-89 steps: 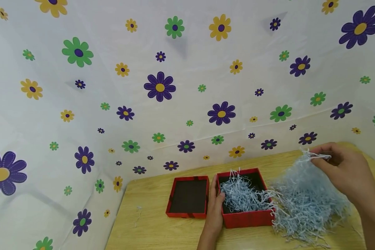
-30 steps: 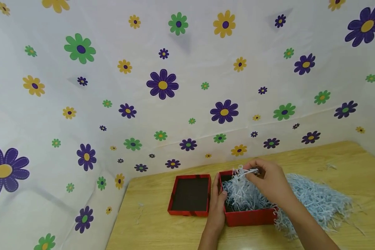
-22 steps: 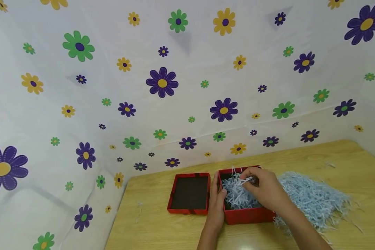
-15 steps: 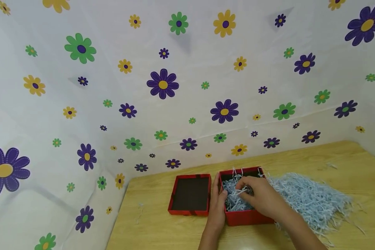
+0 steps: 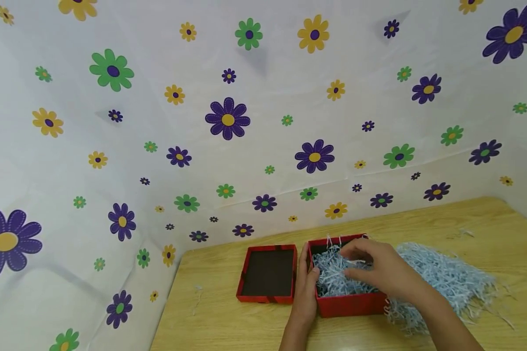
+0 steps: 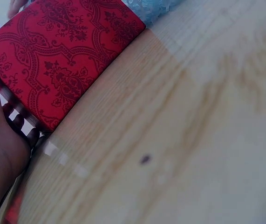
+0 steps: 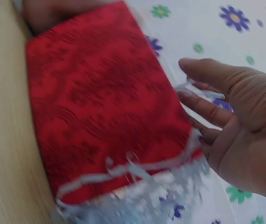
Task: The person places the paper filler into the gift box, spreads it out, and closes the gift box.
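Note:
A red gift box (image 5: 351, 306) with a dark inside stands on the table, part-filled with pale blue shredded paper (image 5: 334, 275). My left hand (image 5: 305, 292) grips its left wall, thumb at the rim and fingers along the outside. In the left wrist view the box's patterned red side (image 6: 67, 60) shows beside that hand (image 6: 4, 140). My right hand (image 5: 379, 268) hovers over the box opening, thumb and fingers parted. A few white paper strands (image 7: 200, 88) show by its fingers in the right wrist view. Its palm hides the box's right part.
The red box lid (image 5: 268, 273), dark inside up, lies left of the box. A larger heap of pale blue shredded paper (image 5: 448, 282) spreads on the wooden table (image 5: 215, 317) to the right. Stray strands (image 5: 465, 232) lie farther back. A flower-printed cloth (image 5: 263, 97) hangs behind.
My right hand carried a clump of shredded paper from the heap into the box and pressed in. Its fingers have since parted and drawn up and right. The left hand stays at the box.

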The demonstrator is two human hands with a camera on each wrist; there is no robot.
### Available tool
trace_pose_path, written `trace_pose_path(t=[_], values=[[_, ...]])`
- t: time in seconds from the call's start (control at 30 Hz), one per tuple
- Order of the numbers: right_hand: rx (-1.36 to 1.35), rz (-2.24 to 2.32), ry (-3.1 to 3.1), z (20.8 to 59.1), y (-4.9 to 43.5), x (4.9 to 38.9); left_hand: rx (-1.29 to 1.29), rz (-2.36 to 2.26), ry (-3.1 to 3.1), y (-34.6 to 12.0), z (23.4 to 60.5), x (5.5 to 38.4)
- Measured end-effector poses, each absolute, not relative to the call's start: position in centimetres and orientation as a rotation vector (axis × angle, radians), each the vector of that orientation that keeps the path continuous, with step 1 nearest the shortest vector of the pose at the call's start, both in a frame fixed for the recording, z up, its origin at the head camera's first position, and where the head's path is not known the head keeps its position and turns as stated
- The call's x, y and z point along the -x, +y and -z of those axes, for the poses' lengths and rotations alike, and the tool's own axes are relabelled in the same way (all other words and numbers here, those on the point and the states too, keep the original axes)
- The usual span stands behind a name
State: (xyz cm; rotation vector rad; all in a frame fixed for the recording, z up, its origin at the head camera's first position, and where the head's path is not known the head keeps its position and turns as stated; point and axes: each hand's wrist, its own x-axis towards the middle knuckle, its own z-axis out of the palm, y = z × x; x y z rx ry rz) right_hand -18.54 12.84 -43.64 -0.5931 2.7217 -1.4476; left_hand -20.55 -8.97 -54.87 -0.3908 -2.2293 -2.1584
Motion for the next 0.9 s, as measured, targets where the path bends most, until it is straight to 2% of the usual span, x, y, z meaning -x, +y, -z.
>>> trace_pose_path(t=[0.33, 0.63, 0.9], values=[[0.493, 1.526, 2.919, 43.8, 19.4, 18.9, 0.379, 2.150, -2.224, -8.8, 54.8, 20.5], [0.398, 1.446, 2.946, 46.9, 25.6, 19.3, 0.343, 2.129, -2.270, -8.9, 54.8, 20.3], [0.329, 1.376, 2.835, 49.6, 28.5, 19.6, 0.362, 2.142, -2.264, -8.9, 54.6, 20.3]])
